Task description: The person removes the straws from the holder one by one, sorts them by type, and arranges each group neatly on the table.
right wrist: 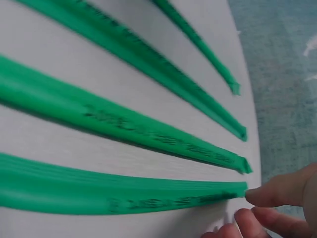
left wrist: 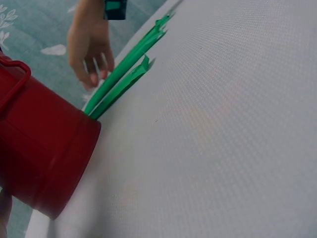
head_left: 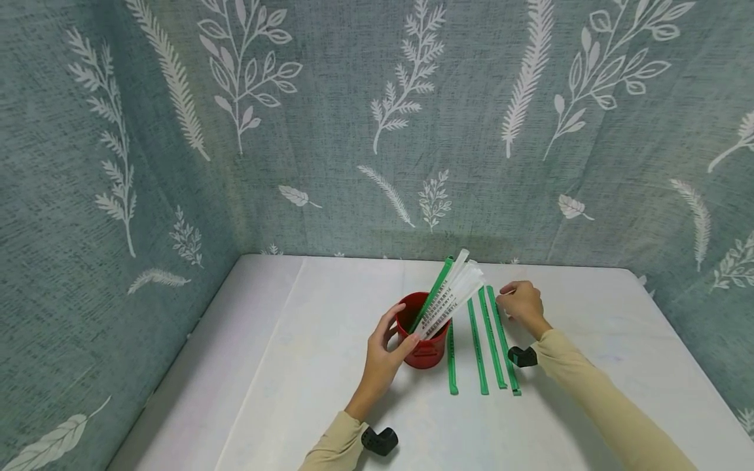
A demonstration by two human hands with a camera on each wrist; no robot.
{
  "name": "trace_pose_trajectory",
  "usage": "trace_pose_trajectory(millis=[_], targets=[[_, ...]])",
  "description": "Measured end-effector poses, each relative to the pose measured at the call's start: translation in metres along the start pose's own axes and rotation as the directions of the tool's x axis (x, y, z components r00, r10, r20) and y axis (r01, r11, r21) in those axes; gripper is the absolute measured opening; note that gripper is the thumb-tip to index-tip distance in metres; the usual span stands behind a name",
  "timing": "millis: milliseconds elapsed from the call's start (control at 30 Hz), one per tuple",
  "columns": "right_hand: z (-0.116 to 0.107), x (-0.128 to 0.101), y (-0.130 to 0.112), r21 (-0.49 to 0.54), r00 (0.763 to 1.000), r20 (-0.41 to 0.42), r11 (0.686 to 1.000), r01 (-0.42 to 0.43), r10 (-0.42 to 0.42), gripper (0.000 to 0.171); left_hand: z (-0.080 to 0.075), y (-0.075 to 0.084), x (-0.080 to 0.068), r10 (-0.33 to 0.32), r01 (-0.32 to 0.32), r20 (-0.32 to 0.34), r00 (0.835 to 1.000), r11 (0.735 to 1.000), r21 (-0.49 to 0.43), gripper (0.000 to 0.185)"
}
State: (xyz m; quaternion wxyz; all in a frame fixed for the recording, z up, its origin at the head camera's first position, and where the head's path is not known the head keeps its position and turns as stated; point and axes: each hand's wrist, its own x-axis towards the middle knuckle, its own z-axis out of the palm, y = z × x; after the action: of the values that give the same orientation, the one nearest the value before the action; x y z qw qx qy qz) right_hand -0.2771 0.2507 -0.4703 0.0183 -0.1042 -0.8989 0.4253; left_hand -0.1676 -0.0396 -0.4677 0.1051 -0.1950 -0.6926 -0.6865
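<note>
1. Step in hand. The work appears to be at the picking up of the outermost green packet (head_left: 504,340), which lies at the right of a row on the bench (head_left: 330,314). The right hand (head_left: 523,305) is at its far end.
2. State of the hands. The left hand (head_left: 384,356) grasps the red cup (head_left: 425,354), fingers and thumb about its upper part. The right hand is released: its fingers are loosely bent, one tip at or just beside the packet's end, with no grip visible.
3. Next move. In judgement, it calls for thumb and finger to close on that end and raise the slim packet without disturbing its neighbour, while the left hand steadies the cup.
4. Position. The cup stands on the bench, left of the row; its contents lean out over the rim towards the right.
5. Count. Cup: one. Loose green packets: four, lying roughly side by side, the leftmost just beside the cup. Green packet inside the cup (head_left: 434,290): one visible. White packets (head_left: 456,294) inside the cup: several, overlapping too closely for an exact number. Black wrist devices (head_left: 379,442): two, one at each sleeve.
</note>
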Motion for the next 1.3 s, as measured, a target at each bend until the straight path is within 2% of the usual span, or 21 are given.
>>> trace_pose_trajectory(millis=[100, 467, 667, 833, 933, 1067, 1300], targets=[[0.004, 0.001, 0.003, -0.050, 1.000, 0.001, 0.999, -0.012, 0.012, 0.026, 0.000, 0.001, 0.000, 0.004, -0.004, 0.002, 1.000, 1.000, 0.000, 0.055], [0.005, 0.000, 0.003, -0.064, 0.999, -0.003, 0.997, -0.047, 0.047, 0.021, 0.001, 0.001, 0.000, 0.014, -0.014, 0.005, 1.000, 1.000, -0.017, 0.056], [0.005, -0.002, 0.004, -0.074, 0.999, 0.012, 0.997, -0.038, 0.039, 0.021, 0.001, 0.001, -0.001, 0.015, -0.015, -0.003, 1.000, 1.000, -0.007, 0.055], [0.001, -0.004, 0.003, -0.077, 1.000, -0.024, 0.997, -0.002, 0.000, 0.021, 0.000, 0.001, 0.000, 0.010, -0.010, 0.001, 1.000, 1.000, 0.000, 0.055], [-0.004, -0.005, 0.002, -0.051, 0.998, -0.029, 0.997, 0.054, -0.056, 0.021, 0.000, 0.001, 0.001, 0.010, -0.010, 0.006, 1.000, 1.000, -0.004, 0.055], [-0.013, -0.006, -0.005, 0.040, 0.993, 0.016, 0.993, 0.112, -0.113, 0.025, -0.001, 0.001, 0.001, 0.008, -0.008, 0.002, 1.000, 1.000, -0.017, 0.056], [-0.036, -0.014, -0.027, 0.148, 0.989, 0.065, 0.981, 0.123, -0.134, 0.034, 0.000, 0.001, 0.000, 0.014, -0.014, 0.005, 1.000, 0.999, -0.028, 0.055]])
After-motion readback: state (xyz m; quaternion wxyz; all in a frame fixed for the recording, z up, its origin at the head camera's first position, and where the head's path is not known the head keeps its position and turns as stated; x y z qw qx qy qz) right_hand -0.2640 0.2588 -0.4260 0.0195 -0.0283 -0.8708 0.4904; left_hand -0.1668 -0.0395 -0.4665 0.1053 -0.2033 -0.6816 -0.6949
